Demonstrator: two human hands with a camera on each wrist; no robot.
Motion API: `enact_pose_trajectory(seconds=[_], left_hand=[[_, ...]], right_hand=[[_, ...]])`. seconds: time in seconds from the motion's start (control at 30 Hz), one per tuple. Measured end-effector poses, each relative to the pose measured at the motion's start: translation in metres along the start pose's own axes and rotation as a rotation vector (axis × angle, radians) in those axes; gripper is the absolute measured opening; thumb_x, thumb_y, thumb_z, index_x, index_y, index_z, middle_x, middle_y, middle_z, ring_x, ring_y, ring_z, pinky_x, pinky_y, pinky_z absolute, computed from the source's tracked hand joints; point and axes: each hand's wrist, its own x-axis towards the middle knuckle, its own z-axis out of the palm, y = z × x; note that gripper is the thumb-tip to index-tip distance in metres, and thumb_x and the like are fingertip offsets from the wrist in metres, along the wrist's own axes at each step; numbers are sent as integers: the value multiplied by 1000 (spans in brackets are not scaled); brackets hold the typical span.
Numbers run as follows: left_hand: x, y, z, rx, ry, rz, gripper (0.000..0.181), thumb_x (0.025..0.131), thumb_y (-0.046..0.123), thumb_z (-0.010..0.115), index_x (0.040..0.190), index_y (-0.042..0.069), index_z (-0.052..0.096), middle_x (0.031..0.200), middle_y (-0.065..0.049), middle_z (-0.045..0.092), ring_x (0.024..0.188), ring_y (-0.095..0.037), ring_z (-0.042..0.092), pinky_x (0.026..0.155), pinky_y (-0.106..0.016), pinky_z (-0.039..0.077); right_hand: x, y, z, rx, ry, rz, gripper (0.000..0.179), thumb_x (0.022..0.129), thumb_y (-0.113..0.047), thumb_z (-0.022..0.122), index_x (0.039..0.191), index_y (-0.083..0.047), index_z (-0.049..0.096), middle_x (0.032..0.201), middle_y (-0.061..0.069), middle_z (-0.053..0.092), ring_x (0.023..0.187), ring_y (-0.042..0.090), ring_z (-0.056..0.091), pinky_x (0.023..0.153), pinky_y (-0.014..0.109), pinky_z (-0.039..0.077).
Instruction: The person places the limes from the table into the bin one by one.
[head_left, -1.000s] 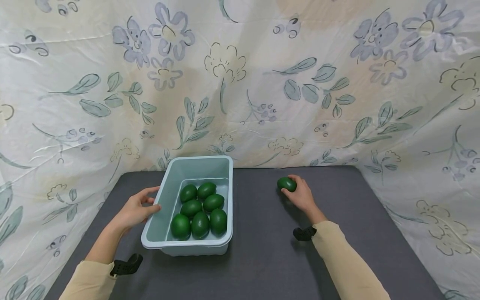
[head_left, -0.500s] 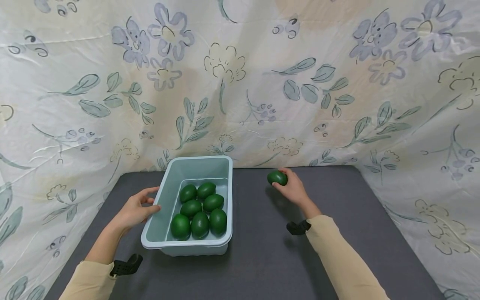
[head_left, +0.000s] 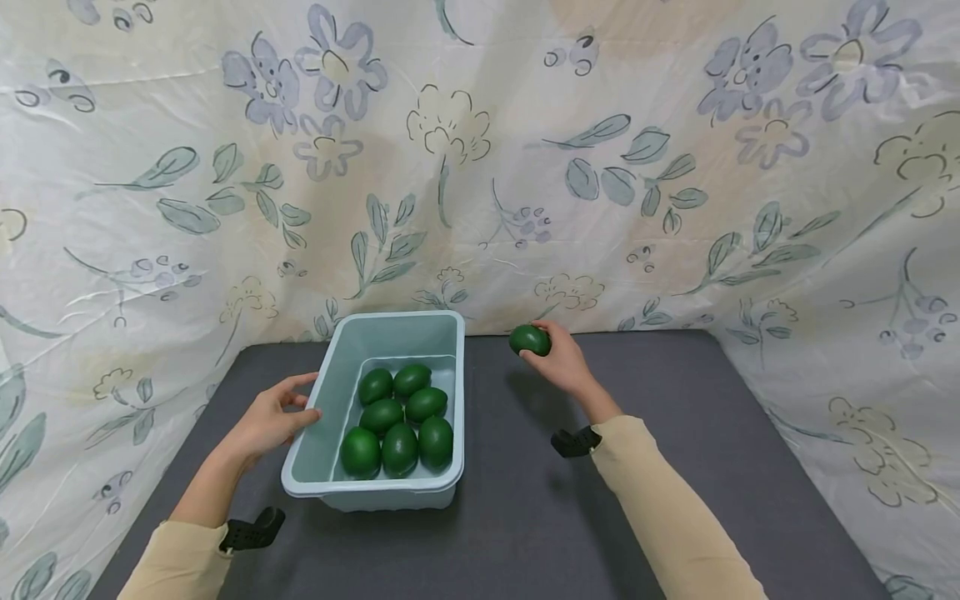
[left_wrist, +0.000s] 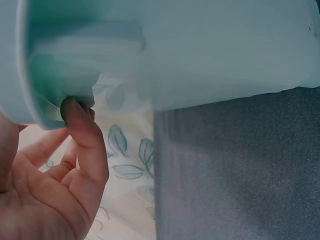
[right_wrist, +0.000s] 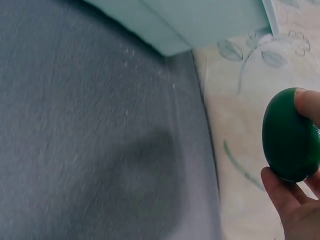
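Observation:
In the head view, a pale blue-green plastic tub [head_left: 397, 335] stands left of centre with several dark green avocados [head_left: 400, 450] on its floor. My left hand [head_left: 266, 427] grips its left rim, thumb on top. The left wrist view shows a bent finger [left_wrist: 87, 137] hooked under that rim. To the right of the tub, my right hand [head_left: 562, 363] holds one more avocado [head_left: 528, 340] between thumb and fingers, raised over the table, its shadow below. The same avocado [right_wrist: 290, 135] fills the right edge of the right wrist view, pinched at its ends.
A dark grey cloth covers the table [head_left: 517, 500]. Behind it and along both sides hangs a floral curtain [head_left: 480, 167], meeting the table's back edge. Black bands [head_left: 573, 442] sit on both wrists.
My right hand has carried the avocado leftward and up, closer to the tub. My left hand and the tub have stayed in place.

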Motion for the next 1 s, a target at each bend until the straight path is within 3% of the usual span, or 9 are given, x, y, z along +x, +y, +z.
enact_pose_trajectory(seconds=[0.3,0.6,1.0], left_hand=[[0,1,0,6,-5,0,67,87,14,61,144,7,27,104,-19,50,75,-20,53,58,-36,47],[0,0,0,12,5,-5,67,86,15,61,143,7,28,104,-18,49,77,-21,52,58,-34,47],[0,-1,0,9,0,8,67,86,14,61,144,7,28,103,-18,49,75,-20,53,58,-37,48]], right_hand=[[8,-25,5,38,-17,-64,58,83,-22,67,133,-5,41,126,15,49,106,30,53,83,45,45],[12,-46,13,84,-35,-52,57,83,-21,68,131,-6,42,126,14,48,108,28,52,85,44,45],[18,-73,18,96,-70,-102,55,84,-23,67,131,-7,43,124,12,49,105,25,53,84,41,45]])
